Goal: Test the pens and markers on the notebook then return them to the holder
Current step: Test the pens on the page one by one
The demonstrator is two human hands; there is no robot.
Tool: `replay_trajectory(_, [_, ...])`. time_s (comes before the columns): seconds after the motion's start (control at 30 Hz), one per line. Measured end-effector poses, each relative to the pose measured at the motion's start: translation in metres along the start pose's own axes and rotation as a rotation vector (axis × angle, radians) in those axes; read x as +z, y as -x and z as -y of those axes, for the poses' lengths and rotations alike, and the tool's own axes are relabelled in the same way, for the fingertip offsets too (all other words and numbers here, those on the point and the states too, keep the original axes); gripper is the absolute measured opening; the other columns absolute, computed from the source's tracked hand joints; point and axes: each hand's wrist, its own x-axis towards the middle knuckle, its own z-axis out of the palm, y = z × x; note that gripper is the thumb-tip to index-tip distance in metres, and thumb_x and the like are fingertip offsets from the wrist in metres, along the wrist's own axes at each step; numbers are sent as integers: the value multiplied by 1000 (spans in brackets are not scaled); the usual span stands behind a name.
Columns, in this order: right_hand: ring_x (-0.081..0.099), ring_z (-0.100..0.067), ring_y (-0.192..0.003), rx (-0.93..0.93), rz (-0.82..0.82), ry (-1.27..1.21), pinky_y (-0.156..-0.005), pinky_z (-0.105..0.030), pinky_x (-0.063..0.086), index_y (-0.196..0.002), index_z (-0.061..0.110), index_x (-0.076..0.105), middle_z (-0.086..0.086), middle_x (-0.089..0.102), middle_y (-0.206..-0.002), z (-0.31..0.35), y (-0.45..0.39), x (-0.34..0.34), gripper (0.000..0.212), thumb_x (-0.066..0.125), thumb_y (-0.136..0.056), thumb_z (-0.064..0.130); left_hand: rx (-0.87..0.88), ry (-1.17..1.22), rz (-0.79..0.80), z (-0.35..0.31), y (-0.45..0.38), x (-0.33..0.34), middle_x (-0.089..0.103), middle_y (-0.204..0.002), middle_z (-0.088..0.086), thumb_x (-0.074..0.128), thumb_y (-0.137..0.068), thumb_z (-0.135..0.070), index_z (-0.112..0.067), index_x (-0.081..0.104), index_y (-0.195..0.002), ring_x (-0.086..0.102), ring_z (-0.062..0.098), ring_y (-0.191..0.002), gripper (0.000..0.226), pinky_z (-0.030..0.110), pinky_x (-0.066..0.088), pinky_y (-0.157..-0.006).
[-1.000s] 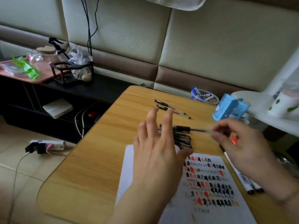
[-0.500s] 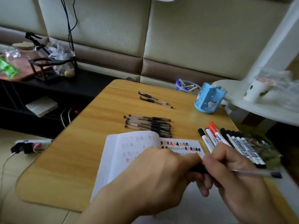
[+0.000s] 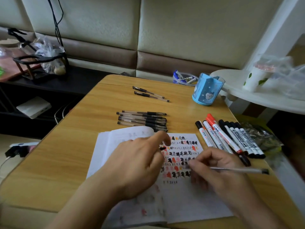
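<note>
An open notebook (image 3: 179, 194) covered with black and red test marks lies at the near edge of the wooden table (image 3: 66, 159). My right hand (image 3: 219, 171) grips a clear gel pen (image 3: 239, 170), its tip down on the marked page and its tail pointing right. My left hand (image 3: 132, 166) hovers over the left page, pinching a small black pen cap (image 3: 162, 148). A pile of several gel pens (image 3: 143, 120) lies beyond the notebook, and two more pens (image 3: 150, 94) sit farther back. Several markers (image 3: 231, 138) are lined up to the right. The blue holder (image 3: 207, 91) stands at the far right.
A crumpled plastic bag (image 3: 262, 138) lies beside the markers at the table's right edge. A white side table (image 3: 264, 98) with a cup stands on the right. A clear tub of markers (image 3: 183, 79) sits behind the holder. A dark shelf with clutter is on the left.
My hands have pulled apart: the cap came off in my left hand, and my right hand brought the pen tip down onto the marked page. The view also shifted slightly.
</note>
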Motion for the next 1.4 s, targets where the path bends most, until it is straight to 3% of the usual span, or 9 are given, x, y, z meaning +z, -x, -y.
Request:
replay_trajectory(0.1, [45, -19, -35, -36, -67, 104, -37, -25, 37, -58, 10, 56, -11, 54, -43, -13, -1, 8, 31, 73, -69, 34, -18, -135, -67, 3, -3, 5, 64, -108, -12, 27, -94, -42, -42, 37, -116, 61, 18, -87, 24, 37, 49, -73])
replay_trajectory(0.23, [35, -10, -36, -103, -122, 139, -37, -21, 29, -52, 7, 46, -4, 42, -41, -17, -2, 12, 41, 70, -73, 34, -51, -190, -84, 4, -9, 9, 63, -116, -16, 42, -96, -41, -42, 39, -123, 63, 15, -94, 27, 34, 51, -74])
replay_trajectory(0.53, [32, -4, -38, -85, -84, 173, -40, -19, 29, -53, 10, 44, 3, 39, -42, -25, -4, 15, 40, 74, -79, 7, -62, -227, -106, 3, -11, 12, 62, -119, -18, 47, -95, -40, -42, 49, -123, 61, 15, -99, 28, 32, 50, -77])
replay_trajectory(0.9, [32, -4, -39, -56, -82, 185, -39, -17, 29, -50, 13, 44, 3, 38, -41, -21, -5, 15, 42, 73, -79, 3, -72, -193, -100, 6, -11, 11, 68, -109, -13, 52, -94, -36, -45, 57, -121, 64, 19, -94, 29, 35, 52, -74])
replay_trajectory(1.07, [34, -7, -39, -26, -79, 205, -39, -21, 30, -49, 15, 45, 2, 39, -41, -17, -6, 13, 41, 73, -79, 6, -129, -220, -70, 9, -13, 13, 67, -112, -17, 51, -93, -45, -45, 45, -125, 62, 12, -100, 33, 33, 51, -81])
replay_trajectory(1.2, [46, -10, -40, 34, -115, -51, -39, -22, 36, -57, 15, 58, -1, 53, -46, -5, -4, 13, 25, 76, -67, 28, -151, -174, -79, 6, -13, 11, 68, -101, -20, 59, -88, -48, -40, 55, -108, 62, 8, -93, 22, 32, 51, -77])
replay_trajectory(1.27, [57, -6, -49, 70, -82, -228, -41, -15, 40, -69, 11, 69, -3, 65, -59, 1, -3, 12, 16, 81, -64, 21, -130, -159, -118, 5, -12, 9, 68, -96, -21, 60, -87, -48, -39, 59, -105, 61, 5, -86, 20, 30, 51, -73])
replay_trajectory(1.33, [59, -10, -56, 84, -43, -301, -40, -17, 38, -79, 14, 74, -5, 68, -68, 3, -2, 11, 19, 86, -65, 17, -110, -134, -148, 4, -11, 8, 67, -92, -21, 62, -86, -46, -39, 62, -103, 58, 4, -79, 19, 28, 50, -70])
replay_trajectory(1.4, [58, -15, -55, 63, -33, -315, -39, -19, 35, -83, 15, 74, -9, 68, -69, 4, -2, 11, 26, 75, -59, 25, -99, -112, -153, 4, -11, 8, 66, -91, -21, 64, -85, -42, -37, 62, -101, 57, 4, -78, 17, 28, 49, -69])
